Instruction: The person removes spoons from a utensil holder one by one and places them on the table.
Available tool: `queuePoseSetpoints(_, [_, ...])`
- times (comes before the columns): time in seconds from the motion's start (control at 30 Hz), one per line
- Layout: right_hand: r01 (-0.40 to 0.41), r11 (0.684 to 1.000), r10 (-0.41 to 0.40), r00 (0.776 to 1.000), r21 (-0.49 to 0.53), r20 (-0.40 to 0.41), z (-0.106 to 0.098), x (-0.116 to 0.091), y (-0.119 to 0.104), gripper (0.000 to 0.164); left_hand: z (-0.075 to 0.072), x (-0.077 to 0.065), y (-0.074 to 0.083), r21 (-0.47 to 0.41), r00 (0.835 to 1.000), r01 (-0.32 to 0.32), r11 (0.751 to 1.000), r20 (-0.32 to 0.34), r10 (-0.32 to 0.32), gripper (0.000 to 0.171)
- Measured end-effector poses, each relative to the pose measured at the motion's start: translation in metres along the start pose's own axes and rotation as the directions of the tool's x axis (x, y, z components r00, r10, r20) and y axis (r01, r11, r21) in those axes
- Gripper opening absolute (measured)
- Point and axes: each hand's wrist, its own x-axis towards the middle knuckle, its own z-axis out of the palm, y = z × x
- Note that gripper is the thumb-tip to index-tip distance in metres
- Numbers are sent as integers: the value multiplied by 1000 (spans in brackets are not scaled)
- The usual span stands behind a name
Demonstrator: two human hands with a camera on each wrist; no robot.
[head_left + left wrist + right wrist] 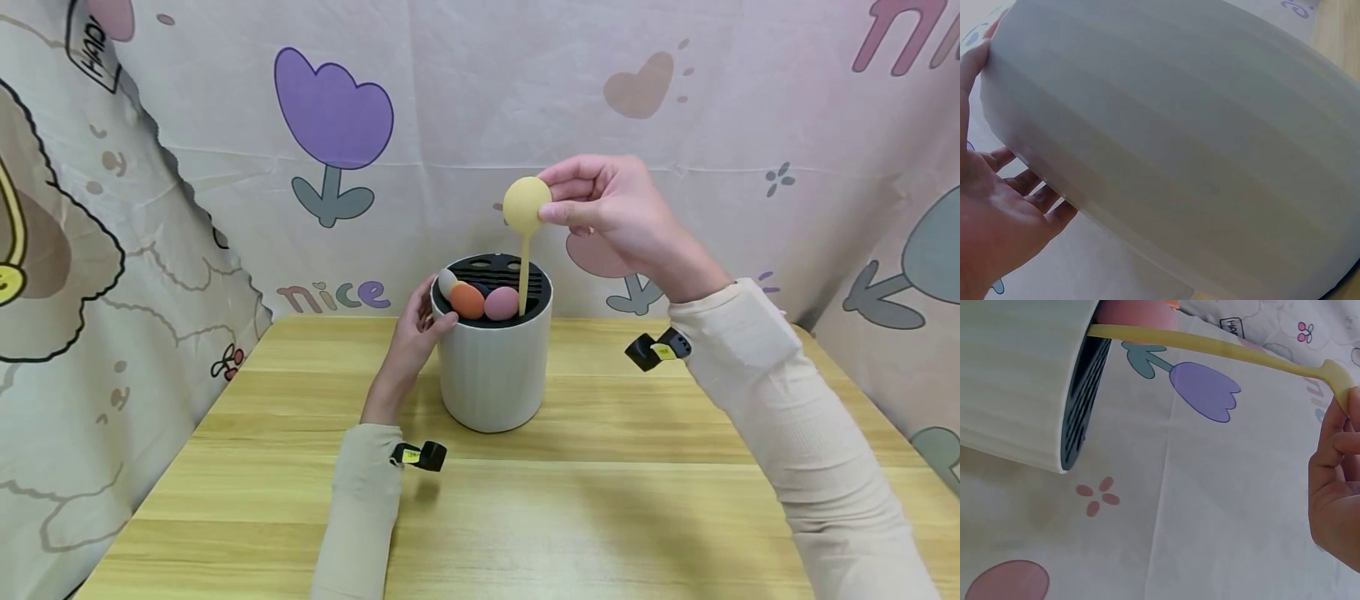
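Observation:
A yellow spoon stands upright, its bowl pinched between the thumb and fingers of my right hand. Its handle runs down to the black slotted top of a white utensil holder; the right wrist view shows the yellow handle meeting the rim. My left hand holds the holder's left side near the rim, thumb at the front. In the left wrist view its fingers rest along the pale wall, with the fingertips partly hidden. Orange, pink and grey utensil heads cluster at the front left of the top.
The holder stands on a light wooden table, close to its back edge. Behind and beside the table hangs a pale printed cloth with flowers and lettering. A small black camera is strapped at the right wrist, another at the left.

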Motion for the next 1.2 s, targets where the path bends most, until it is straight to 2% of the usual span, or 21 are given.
queuePoseSetpoints(0.23, [44,999,-44,999,2,23,0,-3,-11,22,0,0,-1,6,1000,6,1000,4,-6,75])
queuePoseSetpoints(0.47, [130,991,-130,991,-7,37,1,-6,-17,40,-1,-2,1,30,1000,18,999,-4,-18,74])
queuePoseSetpoints(0.63, [182,983,-182,983,-33,6,0,-6,-17,42,-2,-2,0,34,1000,19,999,0,-19,74])
queuePoseSetpoints(0.8, [166,986,-166,985,-6,-34,-2,-8,-17,39,-2,-3,0,33,1000,15,999,-2,-15,74])
queuePoseSetpoints(0.93, [134,991,-133,989,19,-64,-4,-9,-16,46,-1,-2,1,33,1000,13,999,-1,-13,74])
queuePoseSetpoints(1.2, [61,991,-74,991,-120,-108,-9,-11,-4,55,-1,-2,1,20,1000,3,1000,4,-3,73])
